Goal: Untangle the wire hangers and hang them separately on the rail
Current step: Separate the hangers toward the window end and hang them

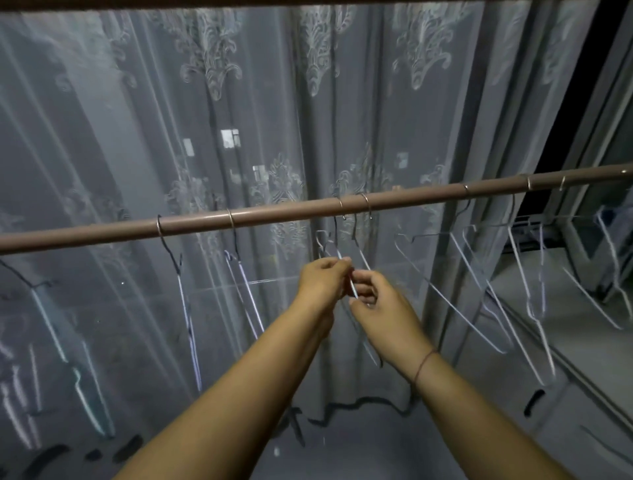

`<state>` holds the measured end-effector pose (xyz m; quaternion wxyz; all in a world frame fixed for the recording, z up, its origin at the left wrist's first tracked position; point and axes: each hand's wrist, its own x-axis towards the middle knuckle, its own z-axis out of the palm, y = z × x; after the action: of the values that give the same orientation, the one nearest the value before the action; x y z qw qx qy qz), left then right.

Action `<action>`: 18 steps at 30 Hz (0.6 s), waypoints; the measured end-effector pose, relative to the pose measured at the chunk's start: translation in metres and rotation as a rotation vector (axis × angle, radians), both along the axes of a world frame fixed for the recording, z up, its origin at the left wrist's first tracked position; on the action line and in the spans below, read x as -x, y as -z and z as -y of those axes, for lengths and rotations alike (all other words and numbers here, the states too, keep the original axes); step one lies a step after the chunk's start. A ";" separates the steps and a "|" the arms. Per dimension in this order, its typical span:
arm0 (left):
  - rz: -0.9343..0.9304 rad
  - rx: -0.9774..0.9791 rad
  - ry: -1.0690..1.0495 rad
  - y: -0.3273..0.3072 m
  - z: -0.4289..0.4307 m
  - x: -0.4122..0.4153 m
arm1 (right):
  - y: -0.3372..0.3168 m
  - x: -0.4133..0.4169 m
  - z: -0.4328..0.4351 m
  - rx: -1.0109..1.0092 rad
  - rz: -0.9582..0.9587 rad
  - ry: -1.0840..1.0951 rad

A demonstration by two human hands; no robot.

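A brown rail (294,209) runs across the view, rising to the right. Several thin wire hangers hang on it by their hooks, one to the left (186,308) and others to the right (455,301). Just below the rail's middle, my left hand (322,279) and my right hand (380,308) meet, fingers pinched on the wires of tangled hangers (354,291) that hang from hooks near the rail's centre. A thin wire runs down below my right hand. My fingers hide how the wires cross.
A sheer patterned curtain (239,120) hangs right behind the rail. A window frame and sill (582,274) lie at the right. A second bar (308,3) crosses the top edge. Pale floor shows below.
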<state>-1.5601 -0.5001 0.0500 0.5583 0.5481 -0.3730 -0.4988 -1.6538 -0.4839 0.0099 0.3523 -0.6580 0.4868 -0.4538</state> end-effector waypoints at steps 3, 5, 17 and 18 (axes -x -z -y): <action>-0.010 0.013 -0.041 -0.003 0.002 0.007 | 0.000 0.006 0.002 0.004 -0.031 -0.010; -0.013 0.014 -0.064 -0.005 0.003 0.010 | 0.000 0.009 0.003 0.012 -0.041 0.007; -0.005 0.040 -0.113 -0.026 0.022 -0.012 | -0.022 -0.010 0.019 -0.031 0.032 -0.020; -0.016 0.036 -0.123 -0.025 0.024 -0.016 | -0.021 -0.013 0.021 -0.042 0.042 -0.029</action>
<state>-1.5442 -0.5239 0.0754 0.6006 0.5560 -0.3430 -0.4610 -1.6408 -0.5049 0.0310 0.3828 -0.6479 0.4789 -0.4520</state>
